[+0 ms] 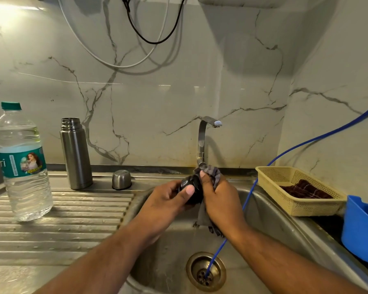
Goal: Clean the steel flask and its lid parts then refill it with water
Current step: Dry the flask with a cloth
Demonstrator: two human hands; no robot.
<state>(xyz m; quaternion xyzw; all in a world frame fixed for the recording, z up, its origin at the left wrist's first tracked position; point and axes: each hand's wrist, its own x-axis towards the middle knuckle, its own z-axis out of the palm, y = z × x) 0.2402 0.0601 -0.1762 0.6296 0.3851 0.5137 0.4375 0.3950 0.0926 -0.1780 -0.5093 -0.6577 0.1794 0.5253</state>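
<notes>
The steel flask (75, 153) stands upright and uncapped on the drainboard at the back. Its steel cup lid (121, 179) sits upside down to the right of it. Over the sink, my left hand (164, 200) grips the black inner stopper (190, 187), thumb on top. My right hand (218, 198) holds a grey checked cloth (212, 174) against the stopper; the cloth's tail hangs below my palm. A clear plastic water bottle (21, 164) with a green cap stands at the left on the drainboard.
The steel sink (270, 213) has a drain (206, 271) with a blue hose (249, 194) running into it. A steel tap (203, 141) rises behind my hands. A yellow basket (293, 200) with a dark cloth and a blue tub (359, 230) sit on the right.
</notes>
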